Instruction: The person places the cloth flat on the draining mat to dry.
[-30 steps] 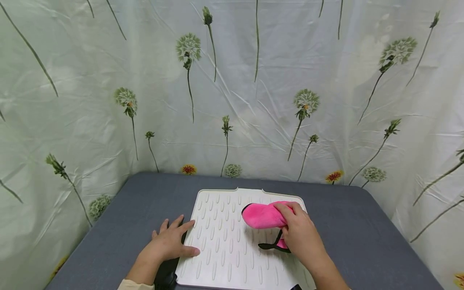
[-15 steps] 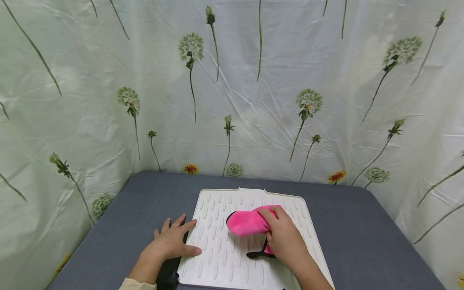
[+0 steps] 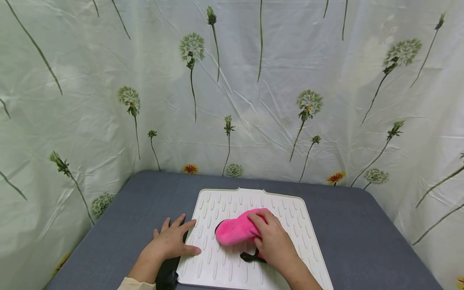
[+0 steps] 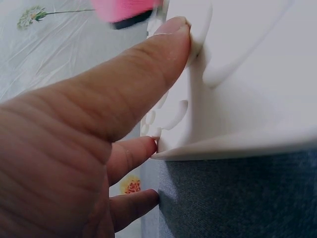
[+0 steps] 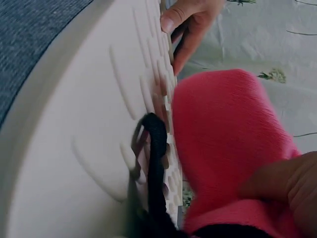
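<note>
A white ridged mat [image 3: 253,201] with raised oval bumps and a low rim lies on the dark table. My left hand [image 3: 170,241] rests at its left edge, fingers spread; in the left wrist view the thumb [image 4: 148,59] touches the mat's surface. With my right hand [image 3: 272,237] I grip a bunched pink plush cloth [image 3: 235,231] with black edging, over the middle of the mat. In the right wrist view the thumb presses into the pink cloth [image 5: 223,129], and a black edge strip [image 5: 157,144] hangs close to the bumps. Part of the cloth is hidden under my hand.
Grey-blue fabric covers the table [image 3: 355,233] around the mat. A black object [image 3: 166,276], partly hidden, sits beneath my left wrist. Behind the table hangs a pale curtain [image 3: 253,133] printed with dandelions.
My right hand has moved left and slightly toward me across the mat, carrying the pink cloth from the right side to the middle. My left hand has stayed at the mat's left edge.
</note>
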Demonstrator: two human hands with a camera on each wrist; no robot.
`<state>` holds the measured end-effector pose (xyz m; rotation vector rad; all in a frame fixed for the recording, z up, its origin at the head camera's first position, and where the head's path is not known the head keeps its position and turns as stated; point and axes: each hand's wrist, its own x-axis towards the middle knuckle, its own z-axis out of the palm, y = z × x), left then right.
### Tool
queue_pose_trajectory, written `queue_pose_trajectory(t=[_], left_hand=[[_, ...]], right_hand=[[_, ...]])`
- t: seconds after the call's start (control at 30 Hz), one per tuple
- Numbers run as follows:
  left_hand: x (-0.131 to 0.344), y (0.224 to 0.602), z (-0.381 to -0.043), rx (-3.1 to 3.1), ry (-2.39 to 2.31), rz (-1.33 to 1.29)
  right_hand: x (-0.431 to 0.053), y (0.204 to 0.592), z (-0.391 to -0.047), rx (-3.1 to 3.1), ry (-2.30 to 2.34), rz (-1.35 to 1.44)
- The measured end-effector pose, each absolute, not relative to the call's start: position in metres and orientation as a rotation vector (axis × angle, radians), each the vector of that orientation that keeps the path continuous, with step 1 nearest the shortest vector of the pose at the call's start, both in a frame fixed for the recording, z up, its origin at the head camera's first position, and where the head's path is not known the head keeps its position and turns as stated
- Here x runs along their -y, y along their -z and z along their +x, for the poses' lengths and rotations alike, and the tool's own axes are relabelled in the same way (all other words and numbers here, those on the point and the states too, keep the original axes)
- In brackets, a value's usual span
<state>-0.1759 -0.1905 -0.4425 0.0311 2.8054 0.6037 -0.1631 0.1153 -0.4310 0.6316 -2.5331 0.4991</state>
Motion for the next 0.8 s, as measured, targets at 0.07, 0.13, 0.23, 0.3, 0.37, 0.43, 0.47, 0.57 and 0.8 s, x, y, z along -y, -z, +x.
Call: queue_pose_trajectory(t=[0.07, 0.13, 0.23, 0.3, 0.37, 0.43, 0.47, 0.57, 0.8], left_hand=[[0.190, 0.443, -0.176, -2.802, -0.608, 0.024], [0.190, 0.443, -0.176, -2.803, -0.605, 0.025], [0.190, 0.442, -0.175, -2.803, -0.604, 0.027], [0.190, 0.442, -0.176, -2.803, -0.599, 0.031], [0.190, 0.442, -0.177, -2.799, -0.601, 0.029], [0.190, 0.442, -0.177, -2.795, -0.601, 0.026], [0.190, 0.443, -0.177, -2.793, -0.602, 0.024], [0.192, 0.444, -0.176, -2.793, -0.607, 0.022], [0.192, 0.443, -0.176, -2.797, -0.609, 0.023]], right_hand=[[-0.115, 0.431, -0.163, 2.569, -0.501, 0.630], [-0.116, 0.430, -0.162, 2.608, -0.514, 0.616], [-0.119, 0.425, -0.163, 2.687, -0.565, 0.582], [-0.123, 0.420, -0.163, 2.744, -0.625, 0.551], [-0.128, 0.415, -0.163, 2.791, -0.688, 0.520], [-0.133, 0.409, -0.164, 2.819, -0.737, 0.491], [-0.136, 0.407, -0.164, 2.826, -0.750, 0.475], [-0.144, 0.400, -0.164, 2.826, -0.756, 0.450], [-0.161, 0.395, -0.165, 2.837, -0.748, 0.405]])
